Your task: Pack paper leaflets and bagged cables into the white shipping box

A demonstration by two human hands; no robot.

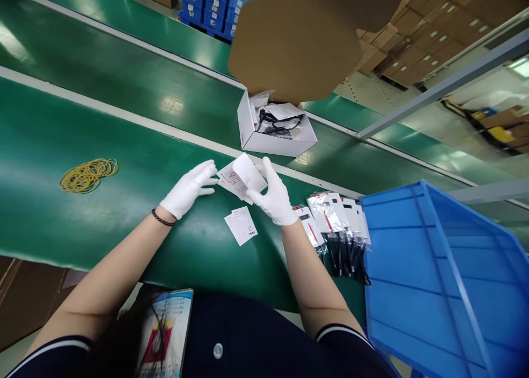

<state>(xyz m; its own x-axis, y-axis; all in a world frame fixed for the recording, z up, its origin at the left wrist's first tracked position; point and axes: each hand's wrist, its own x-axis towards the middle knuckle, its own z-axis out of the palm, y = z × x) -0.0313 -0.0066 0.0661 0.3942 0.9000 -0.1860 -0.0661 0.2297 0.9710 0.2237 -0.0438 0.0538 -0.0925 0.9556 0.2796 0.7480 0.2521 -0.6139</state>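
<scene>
Just above the frame's centre, the right hand [273, 197] pinches a white leaflet [249, 172] between thumb and fingers, holding it tilted off the green worktop [124, 163]; its long axis runs from lower left to upper right. The left hand [189, 189] lies just left of it, fingers close together and stretched toward a second printed sheet [230, 182], their tips at its near edge. A third slip [241, 225] lies flat below both hands, nearer the right one; the open white box [276, 129] sits just above.
</scene>
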